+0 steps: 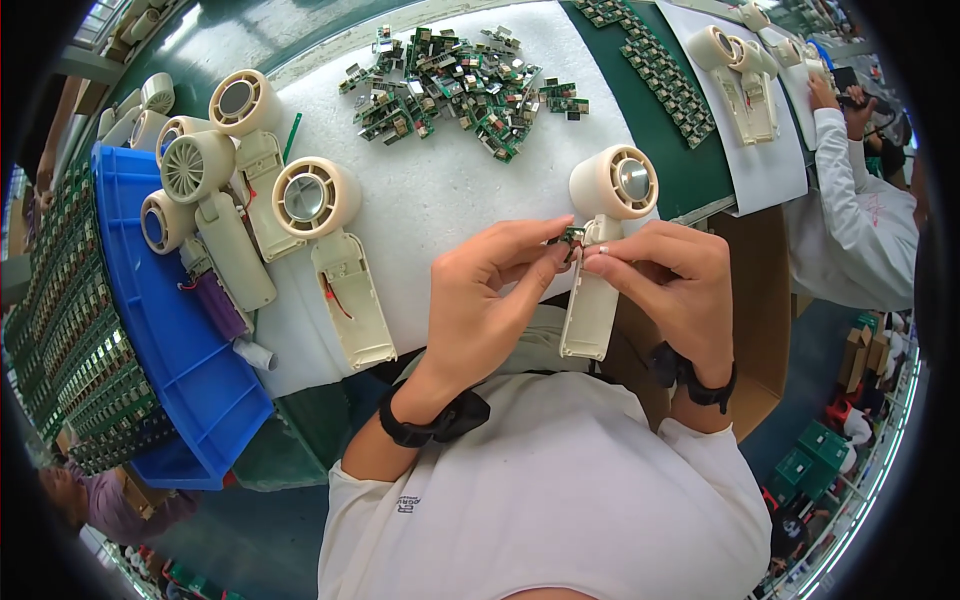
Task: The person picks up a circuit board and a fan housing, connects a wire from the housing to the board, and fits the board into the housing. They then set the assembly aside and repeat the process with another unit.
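In front of me a cream handheld fan (612, 182) lies with its round head away from me and its hollow handle shell (590, 318) open toward me. Beside the neck of that fan, my left hand (490, 285) pinches a small green circuit board (571, 236) between thumb and fingers. My right hand (668, 282) is closed over the top of the handle, its thumb and forefinger pinching a small white connector (603, 251). A bit of red wire shows between the two hands. Fingers partly hide the board and the connector.
Loose circuit boards (455, 85) are heaped on the white foam sheet (400, 200). Another open fan (318, 197) lies left of my hands. More fans (200, 165) crowd by a blue tray (165, 330). Board panels (660, 75) line the right; a co-worker (850, 200) sits beyond.
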{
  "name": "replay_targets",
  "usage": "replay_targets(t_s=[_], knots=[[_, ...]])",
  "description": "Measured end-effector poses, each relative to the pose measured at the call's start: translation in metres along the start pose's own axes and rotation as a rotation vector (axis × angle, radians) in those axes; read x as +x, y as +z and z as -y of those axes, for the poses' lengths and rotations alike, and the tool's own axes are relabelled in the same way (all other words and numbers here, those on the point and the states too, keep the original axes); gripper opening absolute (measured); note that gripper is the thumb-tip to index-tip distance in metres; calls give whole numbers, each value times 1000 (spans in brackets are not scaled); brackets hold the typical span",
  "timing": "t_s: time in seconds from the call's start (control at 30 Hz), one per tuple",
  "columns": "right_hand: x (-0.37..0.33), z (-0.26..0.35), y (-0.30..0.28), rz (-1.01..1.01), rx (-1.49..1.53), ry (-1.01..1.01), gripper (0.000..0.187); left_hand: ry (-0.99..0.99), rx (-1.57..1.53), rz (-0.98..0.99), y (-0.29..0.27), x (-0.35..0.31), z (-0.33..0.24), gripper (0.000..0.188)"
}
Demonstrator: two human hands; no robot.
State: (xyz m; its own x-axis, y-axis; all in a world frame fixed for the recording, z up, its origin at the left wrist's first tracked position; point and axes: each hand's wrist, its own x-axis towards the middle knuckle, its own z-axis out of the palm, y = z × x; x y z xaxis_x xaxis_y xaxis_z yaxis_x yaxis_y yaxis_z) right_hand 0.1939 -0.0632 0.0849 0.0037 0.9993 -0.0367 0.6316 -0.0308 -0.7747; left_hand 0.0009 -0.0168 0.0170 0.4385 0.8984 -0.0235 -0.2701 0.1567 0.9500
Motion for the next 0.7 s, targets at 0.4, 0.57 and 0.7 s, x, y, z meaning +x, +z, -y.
replay_targets(t_s=[0.4, 0.57, 0.7], knots=[[2, -5, 19, -211, 167, -22, 15, -77, -60, -7, -1, 2, -4, 29], [7, -2, 15, -227, -170, -173, 14, 44, 34, -6, 1, 1, 0, 31], [12, 0, 17, -197, -298, -239, 15, 149, 158, -3, 0, -1, 3, 31]])
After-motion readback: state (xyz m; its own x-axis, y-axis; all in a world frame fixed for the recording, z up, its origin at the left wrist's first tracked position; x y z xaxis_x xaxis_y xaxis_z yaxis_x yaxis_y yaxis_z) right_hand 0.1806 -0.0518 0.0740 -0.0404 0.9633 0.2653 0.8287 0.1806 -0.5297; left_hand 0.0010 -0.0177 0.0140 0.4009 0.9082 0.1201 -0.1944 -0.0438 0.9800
